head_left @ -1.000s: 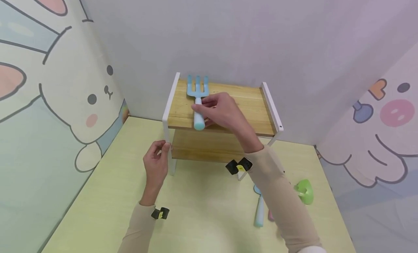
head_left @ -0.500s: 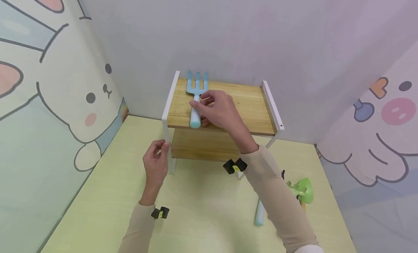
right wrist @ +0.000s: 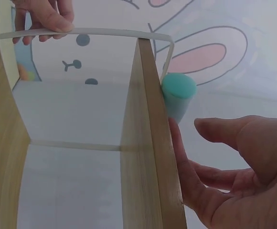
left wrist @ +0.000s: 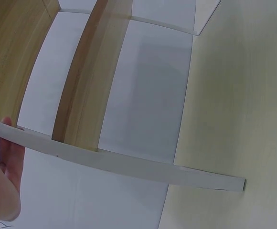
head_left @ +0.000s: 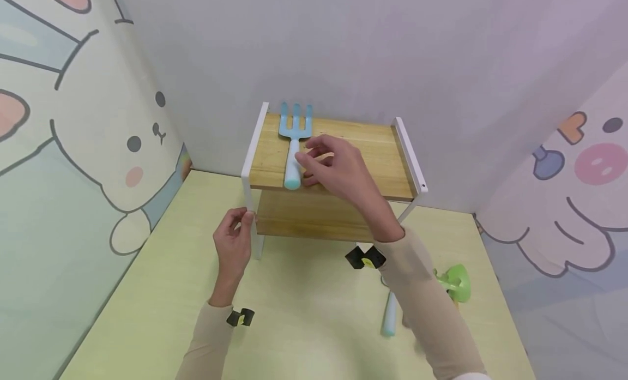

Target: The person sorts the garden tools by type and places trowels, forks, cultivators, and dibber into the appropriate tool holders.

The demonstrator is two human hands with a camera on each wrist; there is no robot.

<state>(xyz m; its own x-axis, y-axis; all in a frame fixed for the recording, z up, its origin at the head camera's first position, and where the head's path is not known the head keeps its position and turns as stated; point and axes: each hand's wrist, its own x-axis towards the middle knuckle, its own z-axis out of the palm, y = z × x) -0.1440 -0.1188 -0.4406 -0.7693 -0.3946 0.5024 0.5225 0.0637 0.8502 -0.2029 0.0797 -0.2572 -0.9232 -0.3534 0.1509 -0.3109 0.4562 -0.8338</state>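
Note:
A blue toy garden fork (head_left: 295, 131) with a pale blue handle lies at the left side of the upper board of a small two-tier wooden shelf (head_left: 368, 156), tines toward the wall. My right hand (head_left: 340, 164) is just right of the handle, thumb and fingers spread apart and holding nothing. In the right wrist view the thumb stands off from the handle's teal end (right wrist: 179, 86), and the fingers lie along the board's edge. With thumb and fingertips, my left hand (head_left: 233, 239) pinches the shelf's white left side frame (left wrist: 114, 161).
On the pale table (head_left: 162, 293), right of the shelf, lie a tool with a pale blue handle (head_left: 390, 314) and a green plastic piece (head_left: 458, 283). My right sleeve partly covers other small items there. A grey backdrop (head_left: 333, 53) stands behind the shelf.
The right hand has let go of the fork's handle and drawn slightly right. The fork has shifted a little left and now lies on the upper board. The left hand stays on the frame.

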